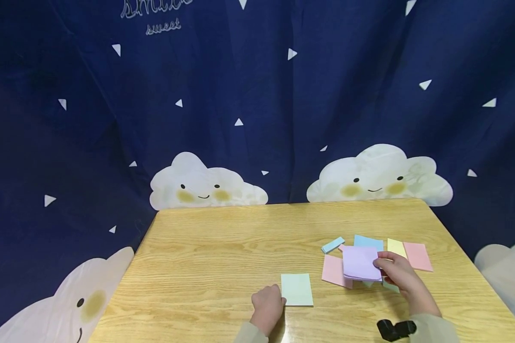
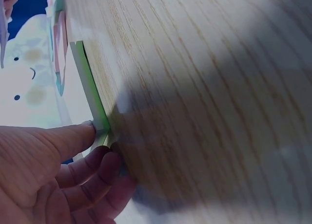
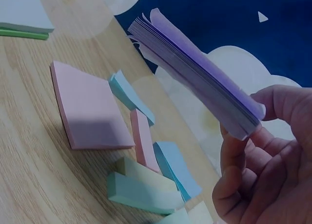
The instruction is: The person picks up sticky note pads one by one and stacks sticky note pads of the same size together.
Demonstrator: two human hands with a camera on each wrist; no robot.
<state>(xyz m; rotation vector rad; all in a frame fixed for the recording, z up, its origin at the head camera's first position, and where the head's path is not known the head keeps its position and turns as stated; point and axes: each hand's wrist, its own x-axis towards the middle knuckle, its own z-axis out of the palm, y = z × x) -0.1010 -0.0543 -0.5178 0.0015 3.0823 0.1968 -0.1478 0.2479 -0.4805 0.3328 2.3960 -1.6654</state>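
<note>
While the right hand pinches a purple pad above the coloured pads at lower right of the table, the left hand, fingers curled, touches the green pad at lower centre.

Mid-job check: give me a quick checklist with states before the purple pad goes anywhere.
1. Right hand has a grip on the purple pad: ok; in the right wrist view thumb and fingers pinch one edge.
2. Purple pad lifted off the table: ok; the right wrist view shows it in the air above the other pads.
3. Pad sheets held together: not ok; the free end fans open.
4. Left hand steadies the green pad: ok; the fingertips touch its near edge.
5. Green pad flat on the table: ok.
6. Pink pad clear of the purple pad: cannot tell; they overlap in the head view.
</note>
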